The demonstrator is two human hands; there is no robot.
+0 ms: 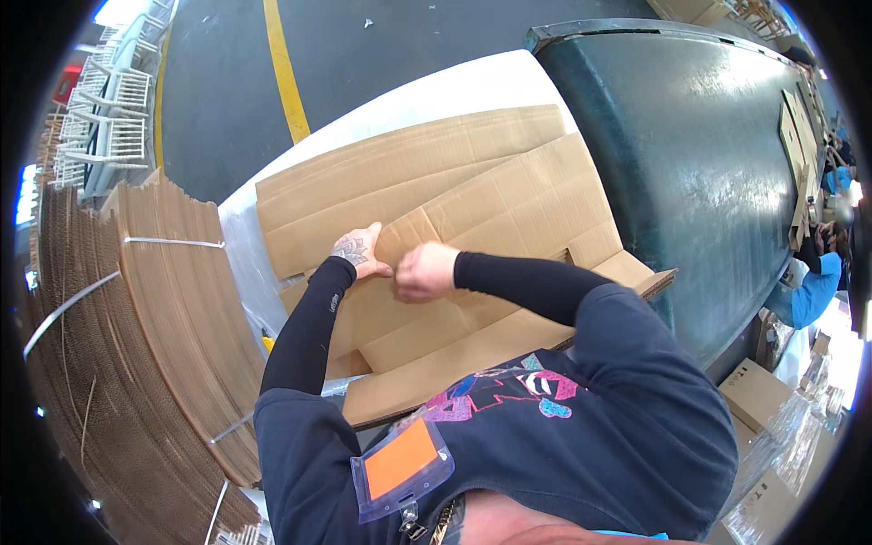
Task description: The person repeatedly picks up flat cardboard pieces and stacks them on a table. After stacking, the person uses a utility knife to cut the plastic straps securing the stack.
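And here we are on a factory or warehouse packing floor. A dark concrete floor [227,82] fills the top of the frame, with a painted yellow line [283,73] running across it. At lower left stands a big strapped stack of flat cardboard sheets [154,363]; more flat box blanks [436,182] lie on the white-covered desk [454,91] at centre. A long dark green conveyor belt [690,154] sweeps along the right, a co-worker in blue [813,286] beside it, and folded cartons [754,392] sit at lower right.
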